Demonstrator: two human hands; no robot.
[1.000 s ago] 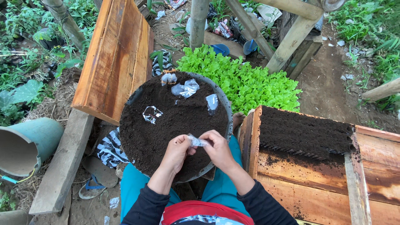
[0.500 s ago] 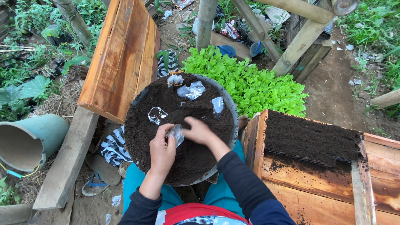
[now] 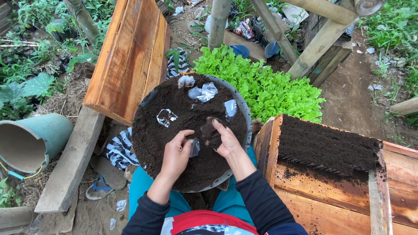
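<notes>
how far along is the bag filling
Done: the wooden tray on the right already carries a packed row topped with soil. In hand: the left hand holds a small clear bag while the right hand brings a scoop of soil to it. Left: four clear bags lie on the soil in the basin, apparently unfilled.

Daylit garden of bare dirt [image 3: 344, 93], with green seedlings [image 3: 261, 87], wooden posts [image 3: 320, 41] and a plank crate [image 3: 130, 56].
</notes>
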